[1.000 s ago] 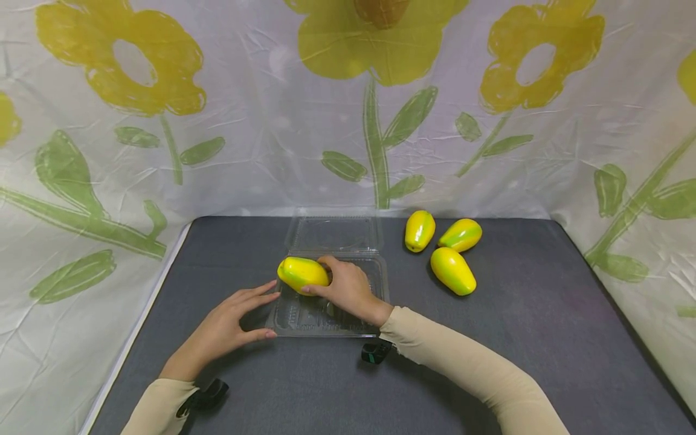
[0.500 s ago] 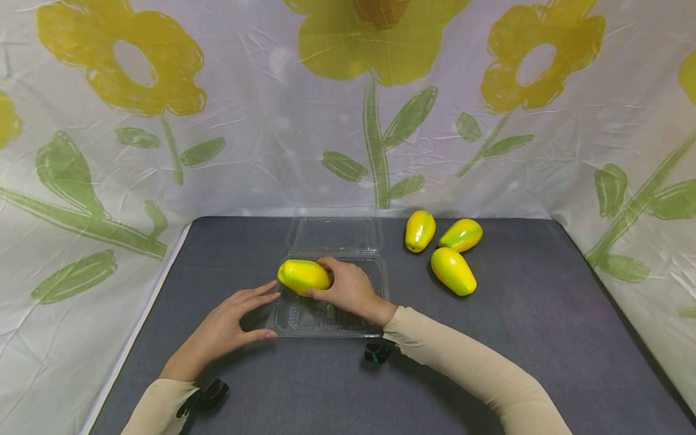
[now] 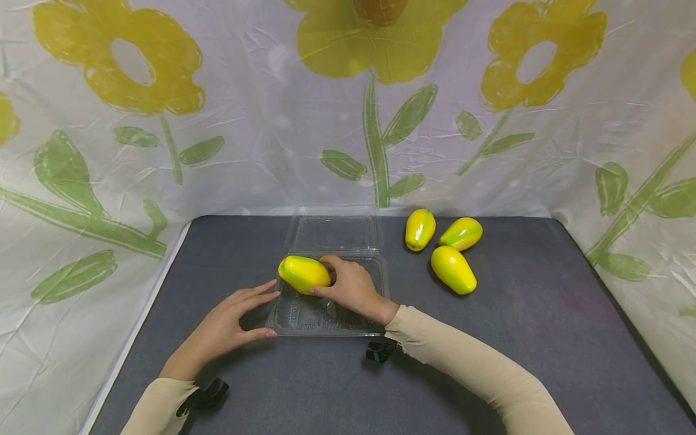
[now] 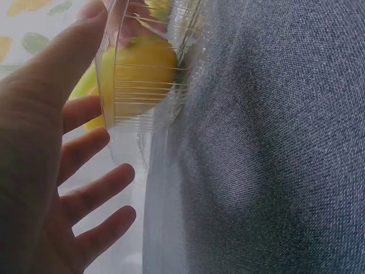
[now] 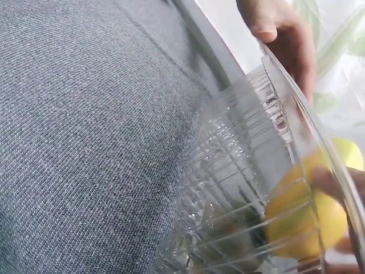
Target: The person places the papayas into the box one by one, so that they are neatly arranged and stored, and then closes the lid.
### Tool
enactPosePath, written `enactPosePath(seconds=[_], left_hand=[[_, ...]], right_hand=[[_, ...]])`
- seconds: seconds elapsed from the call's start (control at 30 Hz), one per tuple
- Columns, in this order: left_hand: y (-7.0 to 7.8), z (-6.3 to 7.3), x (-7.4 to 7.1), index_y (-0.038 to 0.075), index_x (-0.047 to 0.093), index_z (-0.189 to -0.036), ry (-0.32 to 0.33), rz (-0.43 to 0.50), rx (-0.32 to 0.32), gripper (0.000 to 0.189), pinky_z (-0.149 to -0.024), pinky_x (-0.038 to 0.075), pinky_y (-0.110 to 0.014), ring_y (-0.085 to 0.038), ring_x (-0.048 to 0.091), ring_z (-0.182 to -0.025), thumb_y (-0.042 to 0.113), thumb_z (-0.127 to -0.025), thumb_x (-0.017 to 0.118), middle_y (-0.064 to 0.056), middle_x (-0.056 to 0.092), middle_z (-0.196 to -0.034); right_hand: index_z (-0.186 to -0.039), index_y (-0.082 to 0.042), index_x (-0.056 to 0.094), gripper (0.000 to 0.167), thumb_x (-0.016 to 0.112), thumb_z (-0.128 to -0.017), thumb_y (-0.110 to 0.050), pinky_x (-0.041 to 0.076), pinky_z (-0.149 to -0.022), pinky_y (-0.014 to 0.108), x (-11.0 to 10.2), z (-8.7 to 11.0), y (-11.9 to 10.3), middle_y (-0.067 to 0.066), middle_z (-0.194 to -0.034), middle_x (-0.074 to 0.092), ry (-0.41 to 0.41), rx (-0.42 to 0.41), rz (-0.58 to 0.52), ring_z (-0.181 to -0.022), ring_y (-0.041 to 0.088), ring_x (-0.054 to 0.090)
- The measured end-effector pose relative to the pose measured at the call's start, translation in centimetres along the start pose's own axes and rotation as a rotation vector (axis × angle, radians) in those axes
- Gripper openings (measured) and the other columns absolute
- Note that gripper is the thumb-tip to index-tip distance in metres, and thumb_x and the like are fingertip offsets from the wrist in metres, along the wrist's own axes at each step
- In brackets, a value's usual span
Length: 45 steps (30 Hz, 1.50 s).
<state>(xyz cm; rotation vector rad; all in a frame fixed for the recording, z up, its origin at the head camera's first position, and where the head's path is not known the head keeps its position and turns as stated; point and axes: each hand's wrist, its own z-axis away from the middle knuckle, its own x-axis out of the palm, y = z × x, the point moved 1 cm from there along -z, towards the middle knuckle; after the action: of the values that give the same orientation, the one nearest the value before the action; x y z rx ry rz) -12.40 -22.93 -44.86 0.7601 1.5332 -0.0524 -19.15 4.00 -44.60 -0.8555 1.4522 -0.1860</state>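
I see the right hand (image 3: pixel 353 289) gripping a yellow fruit (image 3: pixel 302 274) at the left of the clear container (image 3: pixel 326 332); its smooth skin could slip. The left hand (image 3: pixel 225 321), empty, fingers spread beside the rim, could knock the container askew.

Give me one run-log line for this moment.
right hand: holds yellow fruit at left side of clear container; left hand: spread by container's left edge; lid: open; other fruits: three, on gray table

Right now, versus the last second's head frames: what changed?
Right hand edged slightly rightward, still gripping the yellow-green fruit, which wobbled a little. Nothing was taken hold of or let go. Left hand, clear container and the three loose fruits stayed put.
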Motion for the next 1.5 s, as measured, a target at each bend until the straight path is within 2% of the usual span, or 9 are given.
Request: enactPosePath(seconds=[0.43,0.8,1.17,1.5], left_hand=[[-0.1,-0.1,0.0,0.022,0.056,-0.142,-0.006,-0.003,-0.001,0.078,-0.102,0.047,-0.060,-0.030,0.052,-0.133,0.045,-0.073,0.084,0.000,0.044,-0.157],[-0.1,-0.1,0.0,0.023,0.055,-0.142,-0.008,-0.005,-0.002,0.079,-0.103,0.047,-0.060,-0.030,0.051,-0.133,0.045,-0.073,0.085,0.001,0.044,-0.157],[-0.1,0.0,0.0,0.025,0.054,-0.143,0.001,-0.012,0.004,0.081,-0.104,0.047,-0.058,-0.029,0.051,-0.134,0.045,-0.072,0.085,0.001,0.043,-0.157],[0.0,-0.1,-0.1,0.024,0.054,-0.143,-0.011,-0.018,0.000,0.080,-0.104,0.046,-0.059,-0.030,0.051,-0.134,0.046,-0.072,0.084,0.000,0.043,-0.157]], right_hand=[[-0.137,-0.017,0.056,0.070,0.076,-0.081,-0.054,0.059,-0.075,0.033,-0.2,0.3,0.0,0.005,-0.116,0.074,-0.014,-0.019,0.026,-0.096,0.017,0.073],[-0.135,-0.016,0.058,0.070,0.078,-0.079,-0.055,0.059,-0.074,0.035,-1.2,0.8,-0.1,0.005,-0.119,0.073,0.014,-0.044,0.050,-0.098,0.020,0.072],[-0.135,-0.019,0.060,0.066,0.081,-0.079,-0.047,0.057,-0.082,0.046,-3.8,1.9,0.7,0.010,-0.122,0.072,0.043,-0.035,0.012,-0.105,0.029,0.069],[-0.136,-0.021,0.060,0.065,0.079,-0.080,-0.048,0.057,-0.082,0.044,-7.5,3.3,2.9,0.006,-0.123,0.071,0.113,-0.020,0.061,-0.108,0.028,0.068]])
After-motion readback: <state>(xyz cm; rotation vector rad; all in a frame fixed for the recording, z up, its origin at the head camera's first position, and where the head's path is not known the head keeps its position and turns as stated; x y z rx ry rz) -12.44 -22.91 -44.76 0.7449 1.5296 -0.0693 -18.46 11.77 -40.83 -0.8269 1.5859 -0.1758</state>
